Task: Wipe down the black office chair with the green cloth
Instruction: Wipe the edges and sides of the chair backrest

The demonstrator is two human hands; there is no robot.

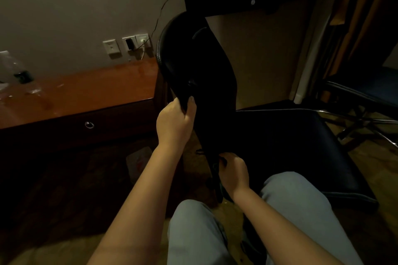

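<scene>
Head view: black office chair right in front of person, just beside wooden table (backrest edge-on to camera). Left hand grips backrest's padded rim, thumb on near face. Right hand lower, fingers curled at backrest's bottom edge; too dim, cannot tell what it holds. Wall sockets behind table.

Dim, warm indoor light. Soft glare on glossy reddish-brown wooden desk top left of left hand. Black leather office chair back above right hand sunk in shadow, almost no detail. Dark floor below left hand murky. Slight overall softness; wide-angle bending at edges.
</scene>
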